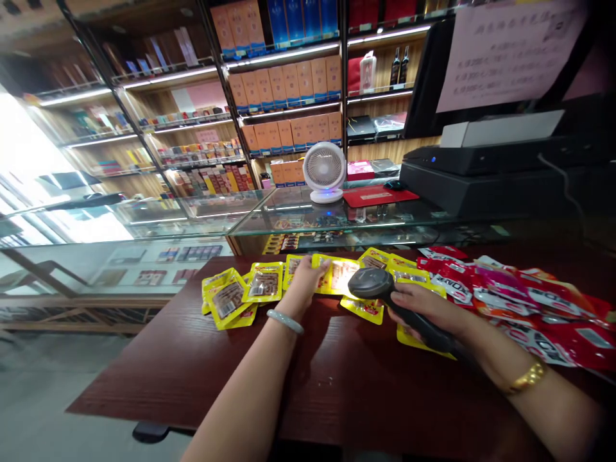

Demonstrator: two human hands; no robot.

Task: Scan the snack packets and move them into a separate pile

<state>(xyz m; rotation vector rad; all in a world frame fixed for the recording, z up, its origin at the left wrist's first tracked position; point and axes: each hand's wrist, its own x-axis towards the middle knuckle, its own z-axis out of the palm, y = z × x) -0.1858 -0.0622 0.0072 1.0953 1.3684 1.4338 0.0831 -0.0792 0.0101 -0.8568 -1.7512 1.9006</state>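
1. A dark wooden table (pixel 192 378) stands before a glass counter (pixel 298 215); a row of yellow packets (pixel 264 282) lies along the table's far edge.
2. The left hand (pixel 304 282) rests fingers-down on one yellow packet (pixel 337 274), pinning it flat.
3. The right hand (pixel 423 308) is wrapped around the handle of a black scanner (pixel 375 282); its head hovers just beside that packet.
4. Red packets (pixel 520 301) are heaped to the right; a white fan (pixel 325 172) sits on the counter.

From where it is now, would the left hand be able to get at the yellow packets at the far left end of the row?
Probably yes. The left hand rests on a yellow snack packet mid-row, and the far-left yellow packets lie flat on the dark wooden table with nothing between. The right hand grips the black scanner elsewhere.
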